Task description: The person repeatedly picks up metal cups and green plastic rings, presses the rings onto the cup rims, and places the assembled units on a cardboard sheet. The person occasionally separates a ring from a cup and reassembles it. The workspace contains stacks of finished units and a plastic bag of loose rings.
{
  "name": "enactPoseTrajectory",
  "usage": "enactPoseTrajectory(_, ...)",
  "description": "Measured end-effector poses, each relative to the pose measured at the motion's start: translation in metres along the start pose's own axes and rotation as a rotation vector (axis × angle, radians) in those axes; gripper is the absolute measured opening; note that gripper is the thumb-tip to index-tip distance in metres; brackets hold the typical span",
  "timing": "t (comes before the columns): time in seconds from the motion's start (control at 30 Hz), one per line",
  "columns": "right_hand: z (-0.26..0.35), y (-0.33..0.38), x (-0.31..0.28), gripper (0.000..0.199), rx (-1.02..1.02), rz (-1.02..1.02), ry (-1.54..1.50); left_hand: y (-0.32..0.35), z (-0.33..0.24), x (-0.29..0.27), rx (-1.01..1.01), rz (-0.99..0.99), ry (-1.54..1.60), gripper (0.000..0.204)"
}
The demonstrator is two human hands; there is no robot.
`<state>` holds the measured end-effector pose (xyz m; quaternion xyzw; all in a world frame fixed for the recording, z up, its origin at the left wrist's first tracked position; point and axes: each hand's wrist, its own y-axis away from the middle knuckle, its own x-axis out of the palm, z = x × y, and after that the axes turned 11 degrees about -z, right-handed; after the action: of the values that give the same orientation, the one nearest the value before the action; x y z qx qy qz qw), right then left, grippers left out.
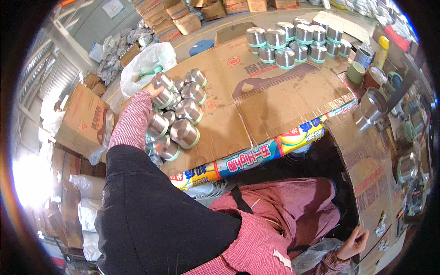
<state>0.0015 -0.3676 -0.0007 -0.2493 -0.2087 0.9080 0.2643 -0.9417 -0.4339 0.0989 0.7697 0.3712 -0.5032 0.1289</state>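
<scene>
My left arm stretches to the far left of the cardboard-covered table, where several steel containers with pale green rims lie tipped together. My left hand [154,90] is closed on a steel container [163,98] at the back of this group; some of its fingers are hidden. In the same group, a larger steel container [184,133] rests nearer to me. Low on the right, my right hand [353,244] hovers by the edge of a side cardboard sheet [366,183]. Its fingers are curled in, and nothing shows in them.
More steel containers [285,58] stand in rows on the table's far right. A clear plastic bag [149,64] sits beyond the left group. Beside the table's left side is a cardboard box [82,120]. A yellow spray can [381,52] and a green cup [356,72] stand at right.
</scene>
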Motion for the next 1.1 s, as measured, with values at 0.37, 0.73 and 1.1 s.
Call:
enactPoseTrajectory(0.37, 0.035, -0.014, -0.002, 0.038, 0.033, -0.048, 0.125, 0.071, -0.207, 0.064, 0.404, -0.250, -0.280, 0.097)
enactPoseTrajectory(0.73, 0.023, -0.065, 0.063, 0.021, 0.031, -0.128, -0.079, 0.240, -0.525, 0.239, 1.359, 0.168, 0.395, 0.106)
enactPoseTrajectory(1.1, -0.102, -0.237, 0.098, 0.118, 0.158, -0.533, 0.177, 0.283, -0.557, 0.340, 0.627, 0.572, 0.875, 0.130)
